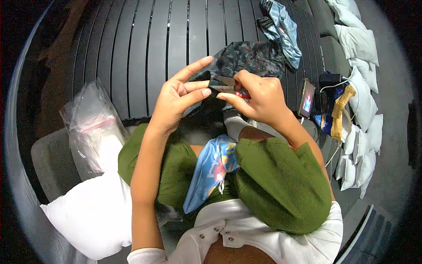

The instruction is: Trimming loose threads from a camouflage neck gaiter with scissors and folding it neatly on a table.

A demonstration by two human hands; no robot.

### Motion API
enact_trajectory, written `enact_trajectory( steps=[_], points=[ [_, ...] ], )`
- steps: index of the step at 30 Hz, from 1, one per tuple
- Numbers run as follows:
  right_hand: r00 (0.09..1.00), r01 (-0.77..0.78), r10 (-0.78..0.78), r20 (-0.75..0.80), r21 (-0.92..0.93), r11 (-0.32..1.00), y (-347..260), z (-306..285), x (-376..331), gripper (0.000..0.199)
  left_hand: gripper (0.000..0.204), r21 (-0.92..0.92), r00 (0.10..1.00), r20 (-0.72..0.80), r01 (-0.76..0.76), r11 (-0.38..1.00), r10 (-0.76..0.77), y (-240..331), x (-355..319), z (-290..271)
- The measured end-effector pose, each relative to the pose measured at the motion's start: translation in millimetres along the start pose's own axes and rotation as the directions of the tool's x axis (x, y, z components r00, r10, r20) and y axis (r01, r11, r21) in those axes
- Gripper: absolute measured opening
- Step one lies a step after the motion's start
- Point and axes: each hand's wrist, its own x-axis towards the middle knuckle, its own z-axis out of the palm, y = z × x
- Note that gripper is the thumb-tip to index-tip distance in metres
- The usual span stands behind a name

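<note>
My left hand (176, 99) pinches a corner of a dark camouflage-patterned cloth (257, 55) between thumb and a finger; its index finger sticks out. Closed close by on the right is my right hand (266, 97), around a small tool with a red part (242, 94). A thin pale strip reaches from this tool toward the pinched corner; whether it is a blade I cannot tell. Most of the cloth lies spread on the slatted table beyond both hands. Across my lap rests a light blue printed cloth piece (215, 169) with a white tie end.
The dark slatted table (158, 53) fills the far side, with another blue printed cloth (283, 33) at its right. A lit phone (306, 99) with a cable leans at the right edge. Clear plastic bag (94, 119) and white pillow (92, 215) lie left; several white pillows (362, 92) line the right.
</note>
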Motion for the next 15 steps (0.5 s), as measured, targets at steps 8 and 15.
enact_trajectory(
  steps=[8,15],
  points=[
    [1.0,0.011,-0.011,0.013,-0.045,0.999,-1.8,-0.6,0.4,0.034,0.06,-0.049,0.998,0.021,0.053,0.997,-0.052,2.8,-1.0,1.3],
    [1.0,0.011,-0.01,0.015,-0.036,0.999,-1.6,-0.4,1.4,0.033,0.065,0.006,0.997,-0.012,0.072,0.997,-0.072,4.3,-1.5,5.3]
  ],
)
